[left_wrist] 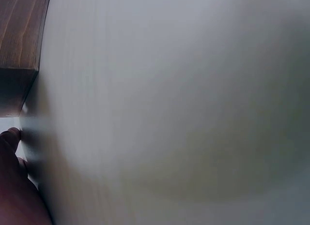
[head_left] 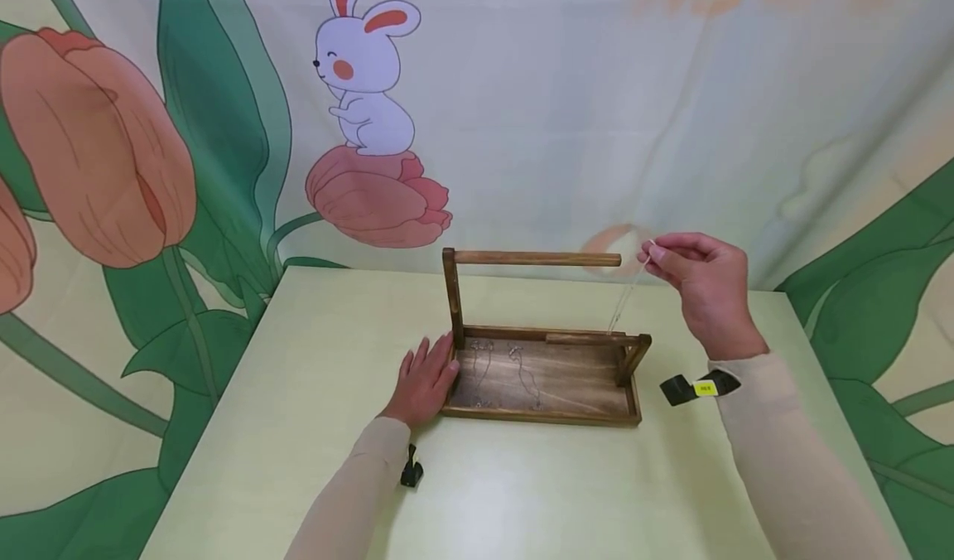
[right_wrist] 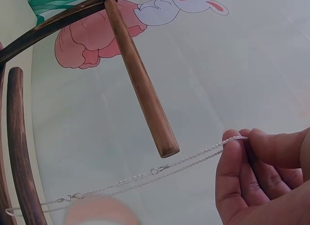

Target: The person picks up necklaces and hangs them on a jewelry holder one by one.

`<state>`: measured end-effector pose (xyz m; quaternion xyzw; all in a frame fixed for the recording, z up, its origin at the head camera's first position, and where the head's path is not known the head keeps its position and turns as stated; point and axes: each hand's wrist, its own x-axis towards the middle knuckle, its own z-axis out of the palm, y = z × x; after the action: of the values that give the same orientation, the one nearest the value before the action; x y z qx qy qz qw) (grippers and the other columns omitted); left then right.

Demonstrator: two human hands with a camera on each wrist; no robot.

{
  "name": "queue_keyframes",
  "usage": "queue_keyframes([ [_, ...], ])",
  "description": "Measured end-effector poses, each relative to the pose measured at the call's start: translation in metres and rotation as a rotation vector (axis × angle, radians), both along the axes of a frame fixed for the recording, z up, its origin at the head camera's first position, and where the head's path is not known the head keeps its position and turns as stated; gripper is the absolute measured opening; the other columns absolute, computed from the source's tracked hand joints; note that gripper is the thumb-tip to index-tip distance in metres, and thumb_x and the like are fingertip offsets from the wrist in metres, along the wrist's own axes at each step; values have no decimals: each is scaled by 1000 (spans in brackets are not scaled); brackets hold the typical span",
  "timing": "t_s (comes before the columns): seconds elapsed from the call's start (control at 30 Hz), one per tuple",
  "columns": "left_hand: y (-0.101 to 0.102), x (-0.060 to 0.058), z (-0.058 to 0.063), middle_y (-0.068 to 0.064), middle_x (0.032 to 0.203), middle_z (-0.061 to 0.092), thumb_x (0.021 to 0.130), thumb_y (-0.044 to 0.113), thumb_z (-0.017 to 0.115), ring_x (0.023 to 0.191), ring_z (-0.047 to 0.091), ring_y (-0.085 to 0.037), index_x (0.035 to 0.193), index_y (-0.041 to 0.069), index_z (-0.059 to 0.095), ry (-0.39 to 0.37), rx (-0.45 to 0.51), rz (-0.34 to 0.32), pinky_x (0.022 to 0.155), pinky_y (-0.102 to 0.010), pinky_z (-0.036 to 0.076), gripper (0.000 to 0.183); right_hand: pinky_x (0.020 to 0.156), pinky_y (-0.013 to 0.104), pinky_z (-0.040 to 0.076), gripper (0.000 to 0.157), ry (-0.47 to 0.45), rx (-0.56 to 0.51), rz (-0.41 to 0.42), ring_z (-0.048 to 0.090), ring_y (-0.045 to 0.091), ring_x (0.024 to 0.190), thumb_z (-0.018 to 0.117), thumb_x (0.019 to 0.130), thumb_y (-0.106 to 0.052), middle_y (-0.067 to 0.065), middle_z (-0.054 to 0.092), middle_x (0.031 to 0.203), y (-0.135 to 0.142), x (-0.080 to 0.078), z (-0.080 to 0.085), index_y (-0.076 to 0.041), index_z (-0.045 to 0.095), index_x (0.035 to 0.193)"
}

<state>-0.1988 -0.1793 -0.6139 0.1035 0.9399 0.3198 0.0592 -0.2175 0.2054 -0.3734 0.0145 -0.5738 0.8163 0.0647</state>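
Note:
A thin silver chain with a clasp is pinched between the thumb and fingertips of my right hand. From there it slants down in a doubled strand to the lower bar of a wooden jewelry stand. My right hand is just beyond the free end of the stand's upper bar. With fingers extended, my left hand rests against the left end of the stand's tray. In the left wrist view a corner of the dark wood and part of that hand show.
Two more thin chains, a left chain and a right chain, lie inside the tray. The stand sits on a pale table. A printed curtain with tulips and a rabbit hangs behind it.

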Motion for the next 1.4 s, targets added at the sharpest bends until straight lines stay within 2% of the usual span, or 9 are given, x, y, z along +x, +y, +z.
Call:
queue_keyframes([
  [0.3, -1, 1, -3, -6, 174, 26, 113, 48, 32, 165, 10, -37, 169, 22, 17, 5, -1, -3, 132, -60, 5, 64, 81, 28, 64, 8, -8, 21, -10, 81, 17, 81, 78, 88, 6, 7, 82, 89, 4, 1, -1, 2, 77, 95],
  [0.57, -1, -2, -4, -6, 174, 26, 113, 48, 31, 165, 11, -37, 169, 22, 16, 33, 4, 1, 132, -60, 5, 64, 80, 28, 65, 8, 16, 15, -8, 81, 16, 80, 77, 88, 6, 7, 82, 88, 5, -5, 0, 3, 77, 96],
  [1.0, 0, -1, -2, -7, 174, 27, 112, 47, 32, 164, 12, -37, 169, 21, 19, 27, 4, 9, 132, -60, 5, 63, 79, 28, 65, 9, -9, -19, -5, 81, 17, 79, 75, 88, 11, 8, 82, 85, 5, -13, -3, 5, 76, 95],
  [1.27, -1, -1, -4, -4, 174, 27, 112, 49, 31, 165, 12, -36, 169, 22, 18, 35, 2, 9, 132, -60, 5, 64, 79, 28, 65, 12, -25, -9, 7, 81, 17, 80, 75, 88, 11, 8, 82, 85, 4, -18, -4, -1, 78, 90],
  [1.4, -2, -1, -4, -4, 174, 26, 113, 48, 32, 165, 12, -35, 169, 23, 18, 27, 1, 6, 132, -59, 5, 63, 79, 28, 65, 11, -33, -6, 4, 81, 16, 79, 74, 88, 12, 7, 82, 85, 3, -20, -3, 2, 77, 92],
])
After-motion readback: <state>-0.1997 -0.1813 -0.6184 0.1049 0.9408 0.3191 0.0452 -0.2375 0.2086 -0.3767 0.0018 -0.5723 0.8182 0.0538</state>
